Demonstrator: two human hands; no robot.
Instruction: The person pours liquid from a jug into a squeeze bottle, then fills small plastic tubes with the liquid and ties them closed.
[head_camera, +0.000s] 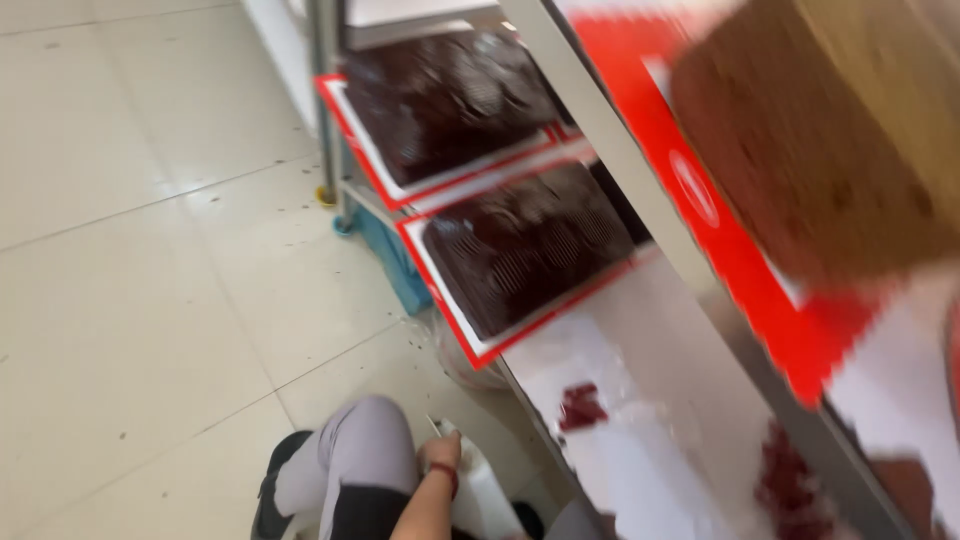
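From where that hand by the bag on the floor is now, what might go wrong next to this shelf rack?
1. The hand works low at a white bag, right under the tilted red-edged trays of dark product; rising carelessly might bump a tray edge.
2. Dark crumbs speckle the pale tiled floor near the rack; they could spread underfoot.
3. The view is motion-blurred, so the grip on the bag cannot be judged.

Two red-edged trays (455, 130) (530, 255) of dark pieces are sitting on a metal shelf (640, 180). A blurry brown box (810, 140), maybe cardboard, is showing above the pale tiled floor (130, 260).
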